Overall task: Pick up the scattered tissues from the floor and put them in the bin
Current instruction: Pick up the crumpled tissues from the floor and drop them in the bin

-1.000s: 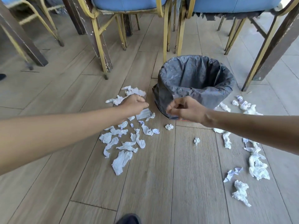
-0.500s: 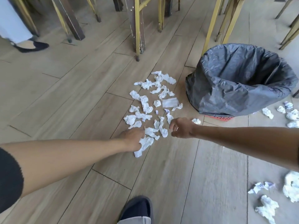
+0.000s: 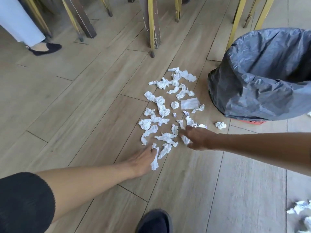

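Wood floor (image 3: 70, 101): pale planks fill our whole view and carry everything else.
Bin (image 3: 262, 105): it stands at our upper right, lined with a grey plastic bag (image 3: 252, 78) that folds over the rim and hangs down the outside; a strip of red basket (image 3: 252, 122) shows under the bag's lower edge.
Chair legs (image 3: 152, 26): yellow and dark brown legs stand across the top of our view, behind the tissues and the bin.
Bystander: at our upper left we see a pale trouser leg (image 3: 20, 21) and a dark flat shoe (image 3: 46, 48).
Our shoe (image 3: 154, 221): dark, at the bottom edge.
Tissues (image 3: 168, 106): a spread of crumpled white pieces lies on the floor just left of the bin, none of them in it; one small ball (image 3: 220, 125) lies apart, close to the bin's base, and more pieces (image 3: 301, 211) sit at the lower right edge.
Left hand (image 3: 143, 159): reached to the near edge of the spread, fingers curled round a long twisted tissue (image 3: 154, 158) that trails down past the palm.
Right hand (image 3: 198, 137): low over the near right side of the spread, fingers stretched out and parted; one tissue (image 3: 185, 140) lies between thumb and forefinger, and we cannot tell whether it is pinched.
Hands together: they are apart, with several tissues lying between them.
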